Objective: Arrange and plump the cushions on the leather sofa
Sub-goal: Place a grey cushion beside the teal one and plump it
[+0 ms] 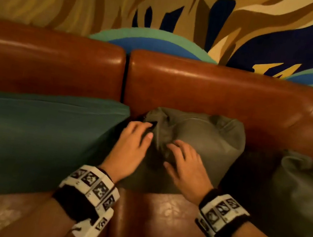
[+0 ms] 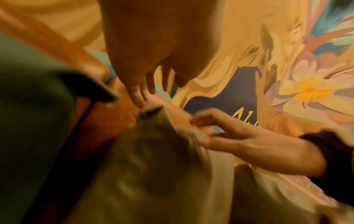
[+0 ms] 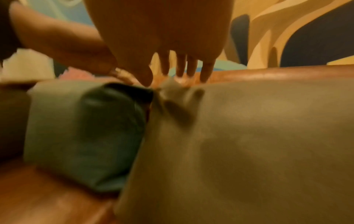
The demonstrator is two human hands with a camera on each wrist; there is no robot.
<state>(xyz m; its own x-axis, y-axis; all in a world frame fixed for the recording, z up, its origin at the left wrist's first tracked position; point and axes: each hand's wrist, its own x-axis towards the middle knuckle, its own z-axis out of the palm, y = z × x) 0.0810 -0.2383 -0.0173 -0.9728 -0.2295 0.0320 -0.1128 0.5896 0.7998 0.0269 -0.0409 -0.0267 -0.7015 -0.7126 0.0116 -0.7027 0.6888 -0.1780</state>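
Observation:
An olive cushion point(image 1: 206, 139) leans crumpled against the brown leather sofa's backrest point(image 1: 198, 88). My left hand point(image 1: 142, 132) touches its upper left corner with spread fingers. My right hand point(image 1: 178, 153) lies on its front face, fingers spread and pressing into the creased fabric. In the left wrist view, the left hand's fingers point(image 2: 141, 94) reach down to the corner of the olive cushion point(image 2: 153, 166), and the right hand point(image 2: 220, 133) hovers over its top. Straight fingers point(image 3: 182, 66) touch the olive cushion point(image 3: 249, 136) in the blurred right wrist view. Neither hand grips anything.
A teal cushion point(image 1: 33, 134) leans on the backrest just left of the olive one. Another olive cushion point(image 1: 300, 196) sits in the sofa's right corner by the armrest. Bare leather seat point(image 1: 164, 224) shows in front. A painted mural wall point(image 1: 171, 6) rises behind.

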